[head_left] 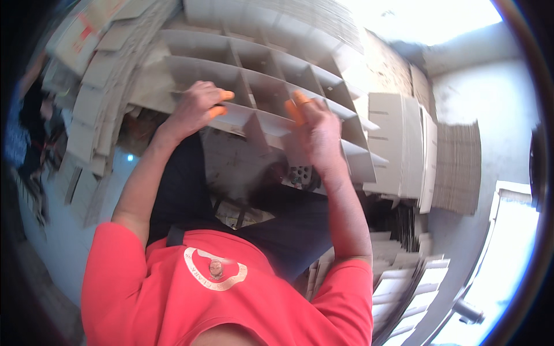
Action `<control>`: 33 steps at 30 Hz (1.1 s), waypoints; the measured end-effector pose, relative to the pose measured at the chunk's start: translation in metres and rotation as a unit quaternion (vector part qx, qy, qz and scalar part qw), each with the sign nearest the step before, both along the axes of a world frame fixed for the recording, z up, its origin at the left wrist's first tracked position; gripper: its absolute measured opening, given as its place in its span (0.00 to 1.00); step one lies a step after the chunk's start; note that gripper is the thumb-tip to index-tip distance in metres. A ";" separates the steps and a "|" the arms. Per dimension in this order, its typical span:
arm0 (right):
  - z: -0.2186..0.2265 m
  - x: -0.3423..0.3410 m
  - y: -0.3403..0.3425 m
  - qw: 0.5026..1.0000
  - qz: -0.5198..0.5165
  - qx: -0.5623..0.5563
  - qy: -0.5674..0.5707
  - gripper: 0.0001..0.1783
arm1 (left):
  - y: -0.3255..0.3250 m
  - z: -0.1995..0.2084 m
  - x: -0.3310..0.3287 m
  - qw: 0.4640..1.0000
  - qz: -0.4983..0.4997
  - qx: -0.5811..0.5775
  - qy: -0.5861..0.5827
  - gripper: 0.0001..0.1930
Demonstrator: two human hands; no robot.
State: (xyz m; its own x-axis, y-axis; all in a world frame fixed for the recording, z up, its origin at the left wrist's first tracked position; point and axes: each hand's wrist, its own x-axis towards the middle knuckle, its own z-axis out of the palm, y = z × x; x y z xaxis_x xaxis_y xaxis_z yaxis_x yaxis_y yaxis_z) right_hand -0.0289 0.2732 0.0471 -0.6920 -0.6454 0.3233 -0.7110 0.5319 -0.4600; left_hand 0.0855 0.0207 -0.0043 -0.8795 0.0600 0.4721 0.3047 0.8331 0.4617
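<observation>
In front of me stands a cardboard divider grid [262,92], its grey-brown strips crossing to form open cells. At its near left side my left hand [199,106] is closed on a cardboard strip, with orange covers on the fingertips. My right hand [320,127] is closed on the near right part of the grid, also with orange finger covers. Motion blurs this hand a little, and its fingertips partly cover the strip. One cross strip [254,132] hangs down below the near long strip, between my hands.
Stacks of cut cardboard [92,109] rise on the left. Slotted cardboard pieces [395,144] and a brown stack [459,167] stand to the right, by a pale wall [479,95]. More cardboard strips [404,294] lie at the lower right. My legs are below the grid.
</observation>
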 end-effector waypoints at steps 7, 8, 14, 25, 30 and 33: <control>-0.055 -0.097 0.243 0.858 -0.370 0.184 0.305 0.26 | 0.007 0.012 0.003 0.999 0.042 -0.013 -0.017 0.26; -0.054 -0.089 0.253 0.812 -0.464 0.282 0.212 0.31 | 0.005 0.010 0.004 0.998 0.051 -0.021 -0.020 0.27; -0.067 -0.087 0.289 0.831 -0.443 0.327 0.074 0.34 | 0.008 0.013 0.003 0.996 0.059 -0.036 -0.050 0.26; -0.061 -0.104 0.318 0.828 -0.509 0.143 0.189 0.22 | 0.001 0.010 0.002 0.998 0.050 -0.026 -0.030 0.24; 0.013 -0.089 0.238 0.849 -0.440 -0.048 0.288 0.18 | -0.012 0.012 0.016 0.996 0.079 -0.028 -0.016 0.24; 0.066 -0.059 0.147 0.926 -0.282 -0.136 0.211 0.27 | -0.025 0.007 0.028 0.995 0.095 -0.025 -0.007 0.22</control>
State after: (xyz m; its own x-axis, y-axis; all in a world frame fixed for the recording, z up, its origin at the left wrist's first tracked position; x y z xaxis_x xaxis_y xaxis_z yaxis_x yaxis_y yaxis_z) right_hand -0.0878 0.4207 0.1133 -0.6694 -0.0760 0.7390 -0.5028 0.7786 -0.3754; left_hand 0.1134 -0.0045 0.0025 -0.8834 -0.0854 0.4608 0.1333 0.8968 0.4218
